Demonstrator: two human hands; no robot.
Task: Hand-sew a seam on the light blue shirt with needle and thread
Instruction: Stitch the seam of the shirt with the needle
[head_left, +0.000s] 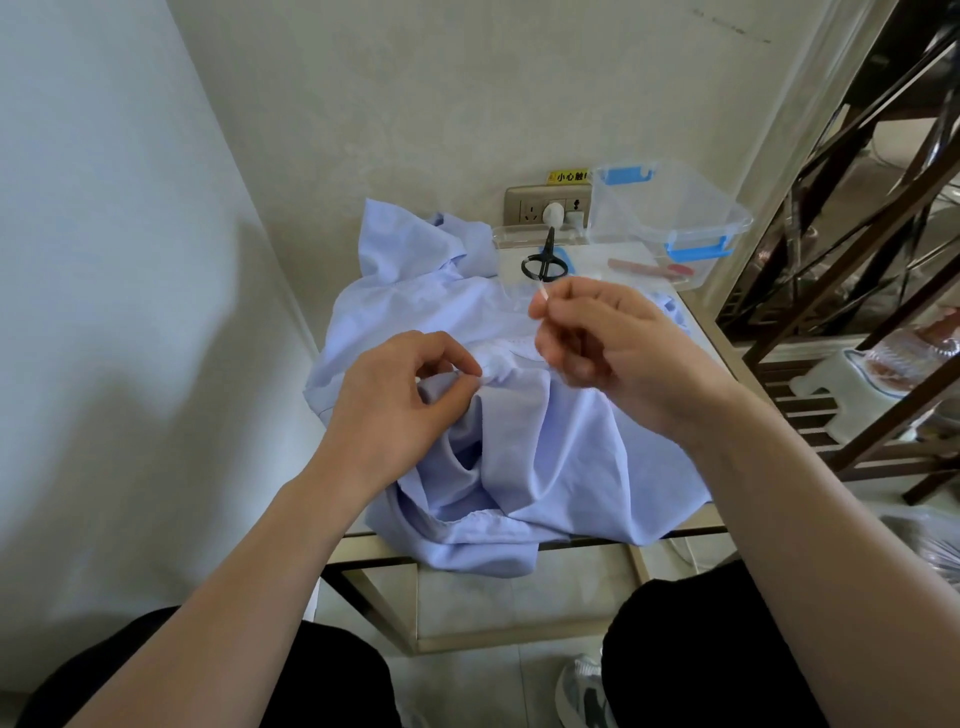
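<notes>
Now your left hand (400, 395) pinches a gathered fold of the light blue shirt (561, 457) in its fingers (452, 345); your right hand (608, 338) pinches a pale thing (543, 297), too small to name. The shirt lies crumpled on the surface (698, 325), scissors (544, 262) just beyond.

Hands: I count two, left hand (395, 395) and right hand (613, 338).
Shirts: one light blue shirt (561, 457).
Cutting tools: one pair of scissors (543, 262).
Boxes: one clear box (670, 208), with two blue clips (698, 249) that I can see.
Pinched bits: one white bit (543, 296).
Shoes: one shoe (584, 691).
</notes>
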